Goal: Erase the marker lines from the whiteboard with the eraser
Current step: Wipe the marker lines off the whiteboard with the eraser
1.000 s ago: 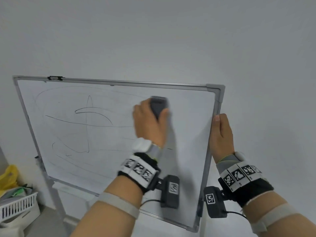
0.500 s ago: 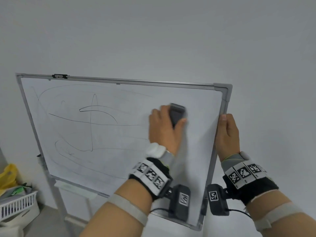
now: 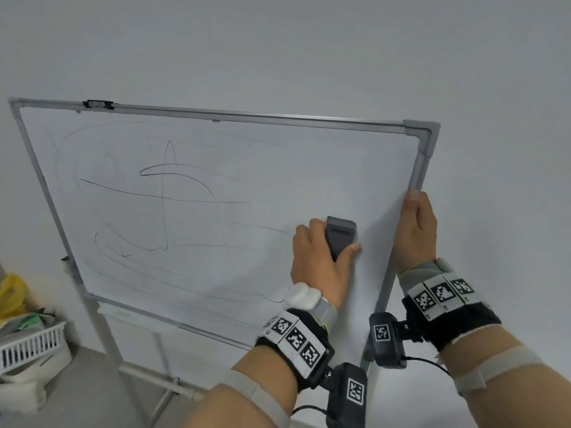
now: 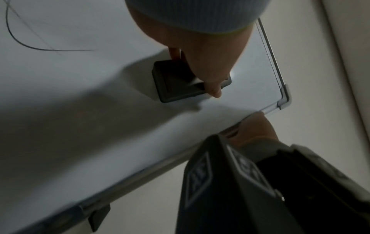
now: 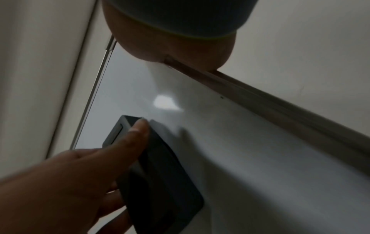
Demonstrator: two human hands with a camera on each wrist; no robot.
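Observation:
The whiteboard (image 3: 216,217) on its stand carries black marker lines (image 3: 163,196) over its left and middle. My left hand (image 3: 319,257) grips a dark grey eraser (image 3: 340,236) and presses it flat on the board's right part, thumb on its right side. The left wrist view shows the eraser (image 4: 180,83) under that hand (image 4: 206,63), with a marker curve (image 4: 20,42) far to the left. My right hand (image 3: 418,230) grips the board's right frame edge; in the right wrist view it (image 5: 170,52) wraps that edge above the eraser (image 5: 160,166).
A white slotted basket (image 3: 31,344) and a yellow bag (image 3: 12,291) sit on the floor at lower left. The stand's leg (image 3: 102,329) and a pen tray (image 3: 136,316) run below the board. A black clip (image 3: 97,104) sits on the top frame. A plain wall is behind.
My left hand has slid the eraser down and to the right across the board, closer to the right frame. The right hand keeps its grip on the frame edge.

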